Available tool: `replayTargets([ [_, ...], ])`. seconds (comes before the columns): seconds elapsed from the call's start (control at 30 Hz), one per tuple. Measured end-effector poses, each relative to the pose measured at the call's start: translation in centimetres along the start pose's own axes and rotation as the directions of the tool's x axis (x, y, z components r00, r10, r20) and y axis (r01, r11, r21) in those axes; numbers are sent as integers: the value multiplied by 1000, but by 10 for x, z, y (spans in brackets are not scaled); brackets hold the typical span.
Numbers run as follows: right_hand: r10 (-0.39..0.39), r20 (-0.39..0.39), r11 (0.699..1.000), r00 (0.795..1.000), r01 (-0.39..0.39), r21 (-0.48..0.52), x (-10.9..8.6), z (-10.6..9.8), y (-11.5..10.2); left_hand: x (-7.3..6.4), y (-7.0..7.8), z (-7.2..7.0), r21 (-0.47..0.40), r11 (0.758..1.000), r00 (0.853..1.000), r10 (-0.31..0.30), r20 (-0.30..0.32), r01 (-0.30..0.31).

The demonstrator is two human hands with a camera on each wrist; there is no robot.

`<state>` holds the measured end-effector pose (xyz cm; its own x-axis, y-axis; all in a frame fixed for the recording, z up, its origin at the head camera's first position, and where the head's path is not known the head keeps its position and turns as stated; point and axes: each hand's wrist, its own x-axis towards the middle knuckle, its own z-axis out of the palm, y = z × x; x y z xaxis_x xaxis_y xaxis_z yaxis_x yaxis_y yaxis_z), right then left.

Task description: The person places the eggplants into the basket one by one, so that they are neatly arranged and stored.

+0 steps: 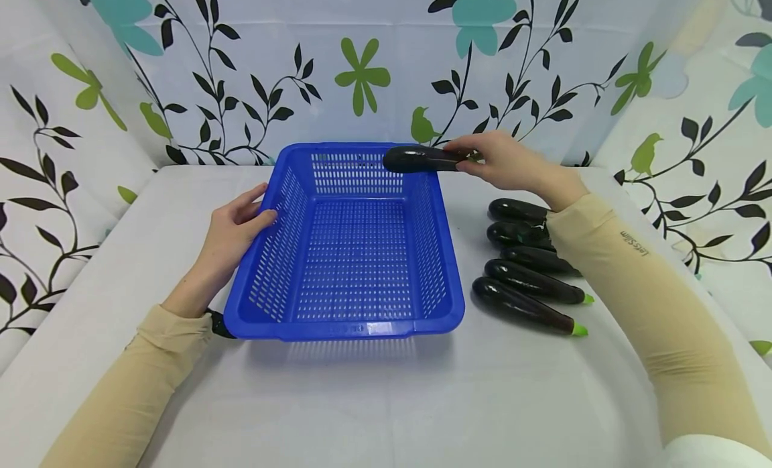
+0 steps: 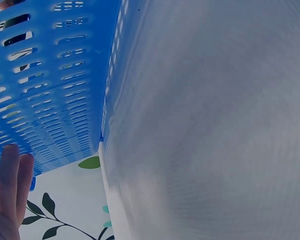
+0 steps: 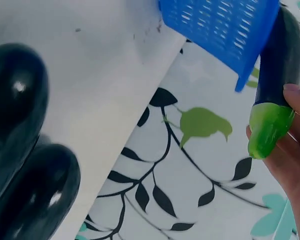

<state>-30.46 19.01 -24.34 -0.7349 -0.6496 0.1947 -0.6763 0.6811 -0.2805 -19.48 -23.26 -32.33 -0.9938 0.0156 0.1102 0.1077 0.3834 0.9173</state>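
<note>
A blue plastic basket (image 1: 362, 330) with slotted walls stands on the white table, nothing lying on its floor. My left hand (image 1: 226, 233) holds its left rim, thumb over the edge; in the left wrist view the fingers (image 2: 9, 175) lie along the outer wall. At the far right corner my right hand (image 1: 512, 161) pinches a dark eggplant (image 1: 416, 159) near the stem end, its rounded end over the rim. The right wrist view shows this eggplant's green cap (image 3: 272, 122) by the thumb.
Several more eggplants (image 1: 525, 307) lie in a row on the table (image 1: 386, 401) right of the basket, partly behind my right forearm. A cloth (image 1: 398, 72) printed with leaves and flowers rises behind the table's back edge. A small black object (image 1: 220, 324) shows beside my left wrist.
</note>
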Motion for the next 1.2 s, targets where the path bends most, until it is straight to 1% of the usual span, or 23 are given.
replayTargets([
  [0.07,-17,15,1000,1000,17,-3,6,2,-5,-1,1,0,3,1000,1000,-1,-1,1],
  [0.2,-84,14,996,996,84,12,17,7,-12,-1,1,0,6,1000,1000,-1,-1,1],
  [0.33,-120,28,993,992,120,1,25,9,-20,-1,1,0,10,1000,1000,1,0,-1],
  [0.47,-114,60,993,992,116,-28,33,10,-26,0,1,0,23,1000,1000,6,-1,-6],
  [0.57,-110,85,993,990,113,-30,39,11,-30,0,1,0,29,1000,1000,9,-1,-9],
  [0.67,-131,98,991,987,134,-22,46,9,-35,-1,1,0,28,1000,1000,7,-2,-7],
  [0.77,-163,94,986,982,166,-24,54,6,-42,-1,1,0,24,1000,1000,3,-3,-3],
  [0.87,-176,101,983,979,181,-41,64,1,-52,-2,2,0,17,1000,1000,2,-4,-2],
  [1.0,-162,130,983,978,171,-68,75,-4,-69,-3,3,-1,15,1000,1000,5,-8,-4],
  [1.1,-146,148,983,978,160,-85,82,-5,-80,-2,3,0,19,1000,1000,6,-7,-5],
  [1.2,-159,151,982,976,171,-76,88,-2,-91,-2,3,0,26,1000,1000,5,-4,-5],
])
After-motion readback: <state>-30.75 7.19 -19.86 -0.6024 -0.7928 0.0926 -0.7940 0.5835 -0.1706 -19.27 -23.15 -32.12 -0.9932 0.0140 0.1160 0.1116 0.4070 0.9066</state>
